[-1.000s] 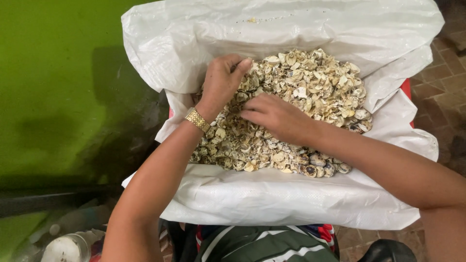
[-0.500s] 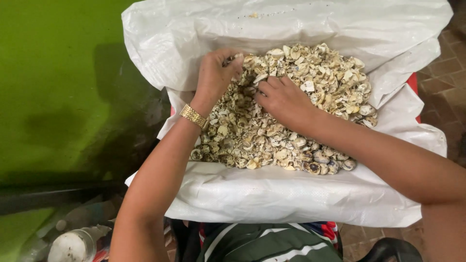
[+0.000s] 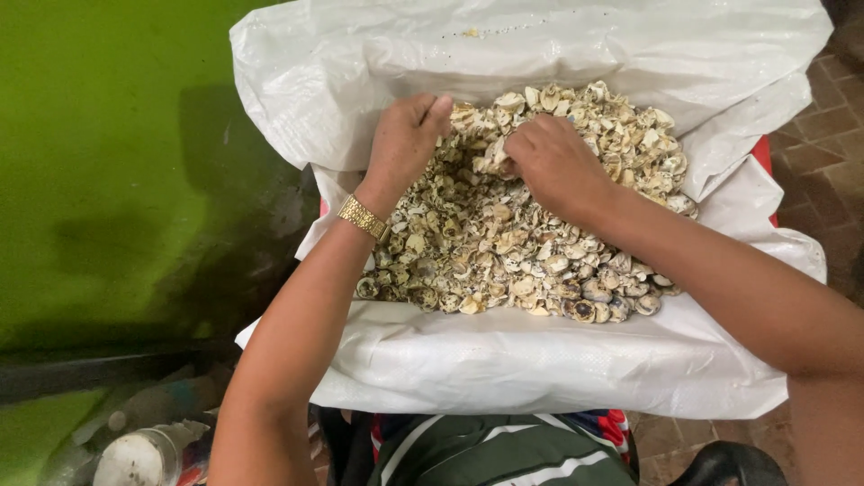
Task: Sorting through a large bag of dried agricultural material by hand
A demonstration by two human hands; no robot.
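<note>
The right hand (image 3: 553,162) has its fingers curled down into a heap of pale broken shell pieces (image 3: 522,243), closed on a few of them near the top of the heap; exactly which pieces it pinches is hidden under the knuckles. The left hand (image 3: 405,139) lies just beside it at the heap's upper left edge, fingers bent over and tucked into the pieces, and whether it actually grips any cannot be made out. A gold watch band (image 3: 364,217) sits on the left wrist. The shell pieces lie piled in the open mouth of a white woven sack (image 3: 540,360), whose rim is rolled back all around them. A red edge (image 3: 765,153) shows beside the sack on the right. To the left rises a green wall (image 3: 108,162), and a whitish container (image 3: 139,454) stands low near it. Brown floor tiles (image 3: 823,135) show at the right.
</note>
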